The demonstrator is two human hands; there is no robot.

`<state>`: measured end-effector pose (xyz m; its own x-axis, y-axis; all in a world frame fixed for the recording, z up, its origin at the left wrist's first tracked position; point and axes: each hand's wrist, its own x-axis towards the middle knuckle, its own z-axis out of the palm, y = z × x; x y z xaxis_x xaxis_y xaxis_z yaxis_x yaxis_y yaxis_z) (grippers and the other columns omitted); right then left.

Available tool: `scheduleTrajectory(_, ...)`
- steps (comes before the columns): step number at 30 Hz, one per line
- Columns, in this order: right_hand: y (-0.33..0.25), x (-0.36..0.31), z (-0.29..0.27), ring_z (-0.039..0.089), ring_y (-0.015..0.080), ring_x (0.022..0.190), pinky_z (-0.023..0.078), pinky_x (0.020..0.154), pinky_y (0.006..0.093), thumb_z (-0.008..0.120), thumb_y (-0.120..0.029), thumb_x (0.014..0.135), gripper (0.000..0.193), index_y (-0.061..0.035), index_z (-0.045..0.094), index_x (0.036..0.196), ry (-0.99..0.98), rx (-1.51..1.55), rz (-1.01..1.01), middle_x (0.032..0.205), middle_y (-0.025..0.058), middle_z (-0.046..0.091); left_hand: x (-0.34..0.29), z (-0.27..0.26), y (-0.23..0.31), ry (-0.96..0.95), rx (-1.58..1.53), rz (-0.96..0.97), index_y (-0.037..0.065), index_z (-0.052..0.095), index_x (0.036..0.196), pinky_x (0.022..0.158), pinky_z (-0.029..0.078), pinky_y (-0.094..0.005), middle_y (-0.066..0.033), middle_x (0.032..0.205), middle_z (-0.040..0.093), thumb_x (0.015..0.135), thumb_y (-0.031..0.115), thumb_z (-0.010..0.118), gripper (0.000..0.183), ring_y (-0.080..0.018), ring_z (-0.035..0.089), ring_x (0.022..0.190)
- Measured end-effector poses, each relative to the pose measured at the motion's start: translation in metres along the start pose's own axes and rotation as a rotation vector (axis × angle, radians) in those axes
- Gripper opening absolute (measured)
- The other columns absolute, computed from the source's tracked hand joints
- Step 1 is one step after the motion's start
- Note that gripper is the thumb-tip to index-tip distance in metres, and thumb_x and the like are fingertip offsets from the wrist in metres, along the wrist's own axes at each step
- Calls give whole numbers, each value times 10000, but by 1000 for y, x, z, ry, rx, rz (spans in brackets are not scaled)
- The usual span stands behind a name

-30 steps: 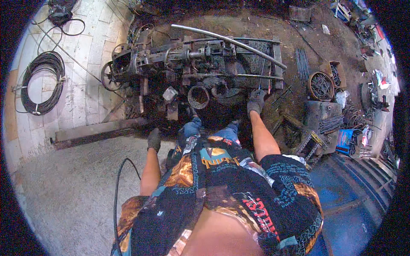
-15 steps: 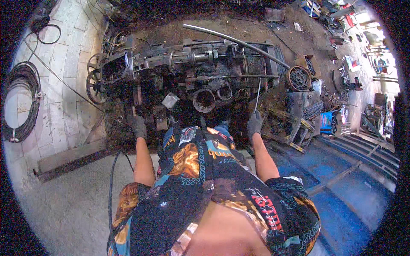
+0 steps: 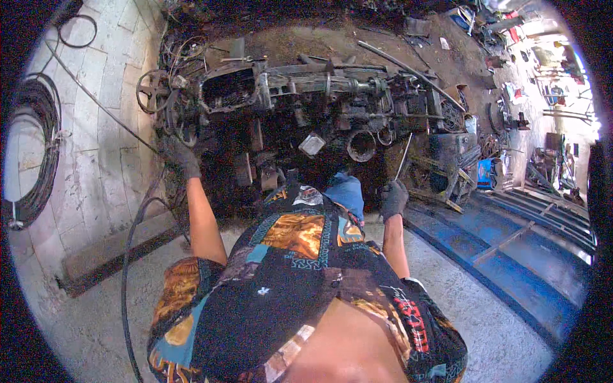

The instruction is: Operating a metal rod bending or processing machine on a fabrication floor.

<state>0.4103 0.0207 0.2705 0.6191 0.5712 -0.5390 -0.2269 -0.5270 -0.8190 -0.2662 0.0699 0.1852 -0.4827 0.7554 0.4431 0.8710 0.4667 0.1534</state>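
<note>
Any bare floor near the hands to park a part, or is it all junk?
Free: concrete floor left of the left hand, between the dark beam and black cable; paved strip by the coiled hose. Crowded: engine assembly ahead, and scrap pile beside the right hand, which holds a thin rod.

both hands wear dark work gloves. the left hand (image 3: 181, 157) sits at about ten o'clock from the torso, its bare forearm stretched up and outward, elbow near the trunk, gloved fingers loosely curled and not clearly gripping. the right hand (image 3: 394, 198) sits at about two o'clock, forearm rising nearly straight from the shoulder, fingers clenched into a fist. the two hands are well apart.
</note>
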Motion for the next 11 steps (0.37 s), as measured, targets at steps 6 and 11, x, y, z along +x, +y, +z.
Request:
scheduleTrajectory(6, -49, -41, 77, 543, 81, 655, 437, 566, 236, 572, -146, 940, 161, -41, 661, 1024, -542, -481, -686, 787, -3, 607, 98, 9, 24, -73, -197, 37, 47, 491, 1366, 1152, 275, -460, -198, 1480, 411, 990, 251, 489, 428, -384, 377, 1360)
scheduleTrajectory(11, -59, -40, 152, 581, 116, 876, 477, 772, 267, 573, -170, 956, 362, -26, 568, 1288, -855, -640, -771, 1022, 62, 655, 129, 25, 57, -68, -367, -56, 106, 505, 1367, 1150, 260, -499, -213, 1489, 397, 978, 508, 456, 562, -425, 372, 1355)
